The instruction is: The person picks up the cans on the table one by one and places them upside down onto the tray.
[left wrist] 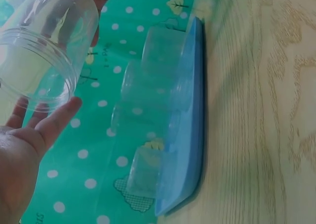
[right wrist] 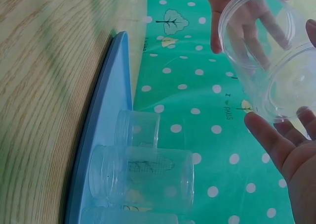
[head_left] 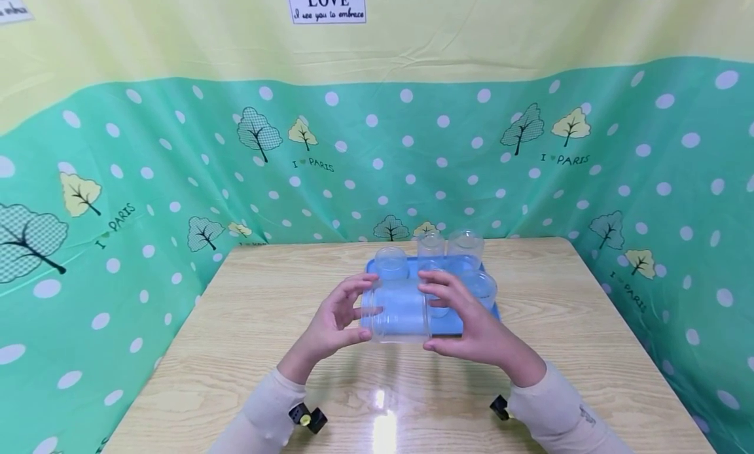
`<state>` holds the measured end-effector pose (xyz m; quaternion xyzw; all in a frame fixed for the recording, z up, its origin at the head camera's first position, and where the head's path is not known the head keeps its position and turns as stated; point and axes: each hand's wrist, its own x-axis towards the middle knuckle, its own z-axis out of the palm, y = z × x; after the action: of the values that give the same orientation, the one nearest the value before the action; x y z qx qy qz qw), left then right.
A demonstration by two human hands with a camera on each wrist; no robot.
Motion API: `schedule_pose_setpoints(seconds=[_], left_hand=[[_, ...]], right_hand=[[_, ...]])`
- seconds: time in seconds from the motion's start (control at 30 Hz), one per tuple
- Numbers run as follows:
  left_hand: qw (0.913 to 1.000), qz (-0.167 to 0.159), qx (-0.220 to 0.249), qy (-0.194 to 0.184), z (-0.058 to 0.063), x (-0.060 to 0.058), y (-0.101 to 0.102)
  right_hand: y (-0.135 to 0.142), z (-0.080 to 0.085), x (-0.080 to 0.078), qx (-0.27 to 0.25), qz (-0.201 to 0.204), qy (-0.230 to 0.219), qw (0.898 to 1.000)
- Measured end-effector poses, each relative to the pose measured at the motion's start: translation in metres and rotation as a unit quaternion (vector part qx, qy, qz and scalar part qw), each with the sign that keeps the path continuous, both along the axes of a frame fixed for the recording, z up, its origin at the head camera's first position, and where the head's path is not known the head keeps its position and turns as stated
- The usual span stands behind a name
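A clear plastic jar (head_left: 402, 313) lies on its side in the air, held between both hands above the front of a blue tray. My left hand (head_left: 332, 320) grips its threaded mouth end, thumb below and fingers above. Around the opposite end, the fingers and thumb of my right hand (head_left: 474, 323) are curled. In the left wrist view the jar's mouth (left wrist: 37, 75) is uncovered. Through the clear wall of the jar (right wrist: 261, 51), left-hand fingers show in the right wrist view.
Several clear jars stand on the blue tray (head_left: 459, 326), among them a short jar (head_left: 391, 263) at the left and a wider jar (head_left: 480, 287) at the right. The wooden table (head_left: 265, 310) meets a green dotted curtain (head_left: 330, 199) behind and at both sides.
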<state>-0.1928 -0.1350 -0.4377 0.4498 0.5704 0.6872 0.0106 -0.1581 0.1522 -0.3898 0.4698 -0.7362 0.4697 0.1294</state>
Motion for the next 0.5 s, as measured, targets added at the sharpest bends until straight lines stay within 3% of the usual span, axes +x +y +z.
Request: schedule_pose_setpoints(seconds=[0.5], left_hand=[[0.9997,0.019,-0.011,-0.009,0.0019,0.0015,-0.0019]], right_hand=[[-0.0020,0.0026,0.0014,-0.003,-0.006,0.004,1.000]])
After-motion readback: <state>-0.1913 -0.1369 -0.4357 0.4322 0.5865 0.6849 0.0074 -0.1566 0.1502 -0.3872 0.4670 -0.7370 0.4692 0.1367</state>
